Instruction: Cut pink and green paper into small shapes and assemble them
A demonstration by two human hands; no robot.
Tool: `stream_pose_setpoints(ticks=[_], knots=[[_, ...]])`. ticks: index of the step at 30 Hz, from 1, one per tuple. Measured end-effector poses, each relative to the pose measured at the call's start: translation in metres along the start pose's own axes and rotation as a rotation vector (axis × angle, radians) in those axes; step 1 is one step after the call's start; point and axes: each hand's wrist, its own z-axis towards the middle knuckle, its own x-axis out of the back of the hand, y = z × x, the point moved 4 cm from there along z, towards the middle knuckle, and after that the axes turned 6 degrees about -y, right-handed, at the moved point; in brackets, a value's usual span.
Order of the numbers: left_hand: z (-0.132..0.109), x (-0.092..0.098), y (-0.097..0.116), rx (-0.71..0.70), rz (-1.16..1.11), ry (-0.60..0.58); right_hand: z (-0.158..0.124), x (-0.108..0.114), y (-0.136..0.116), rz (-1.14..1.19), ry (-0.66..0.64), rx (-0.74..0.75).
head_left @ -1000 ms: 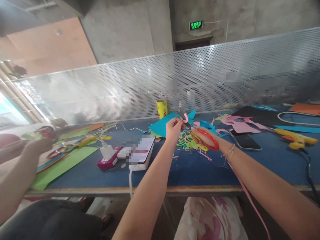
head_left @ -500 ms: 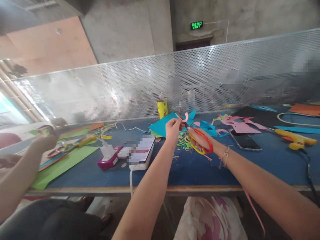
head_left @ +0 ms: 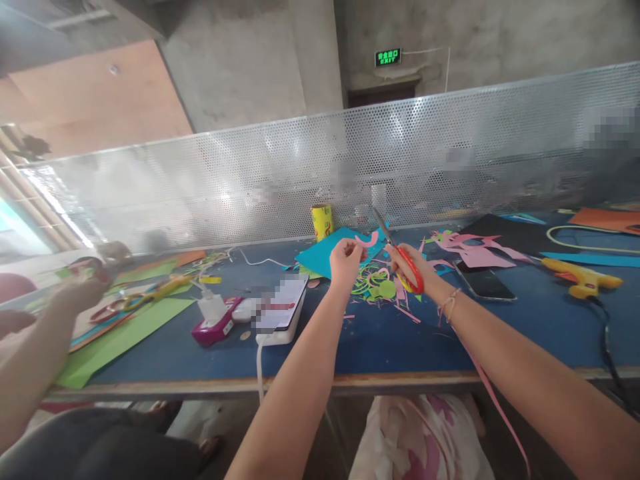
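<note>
Centre: left hand (head_left: pixel 347 259), fingers pinching one pink paper strip (head_left: pixel 369 241); right hand (head_left: pixel 427 275), fingers curled round one scissors (head_left: pixel 407 263). Far right: one glue gun (head_left: pixel 583 273).

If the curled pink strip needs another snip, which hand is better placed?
Probably the right hand: it holds the scissors, with the blades up near the curled pink strip. The left hand is pinching that strip.
</note>
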Motion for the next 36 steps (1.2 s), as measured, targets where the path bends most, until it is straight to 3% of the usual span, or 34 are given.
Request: stream_pose_setpoints(ticks=[3, 8, 12, 19, 24, 32, 36], knots=[[0.000, -0.002, -0.001, 0.022, 0.032, -0.022, 0.003, 0.012, -0.003, 0.002, 0.147, 0.008], [-0.002, -0.004, -0.004, 0.095, 0.088, -0.033, 0.006, 0.020, -0.015, -0.148, 0.296, 0.162], [-0.003, -0.008, -0.005, 0.130, 0.064, -0.060, 0.007, 0.018, -0.013, -0.145, 0.264, 0.225], [-0.007, -0.016, -0.008, 0.152, -0.016, -0.126, 0.011, 0.016, -0.003, -0.098, 0.190, 0.212], [-0.008, -0.017, -0.007, 0.133, 0.005, -0.135, 0.011, 0.016, -0.005, -0.144, 0.189, 0.133], [-0.002, -0.014, -0.011, 0.098, 0.041, -0.108, 0.006, -0.003, -0.004, -0.125, 0.037, 0.045], [-0.001, -0.014, -0.010, 0.069, 0.062, -0.139, 0.012, 0.007, 0.002, -0.050, 0.128, 0.105]])
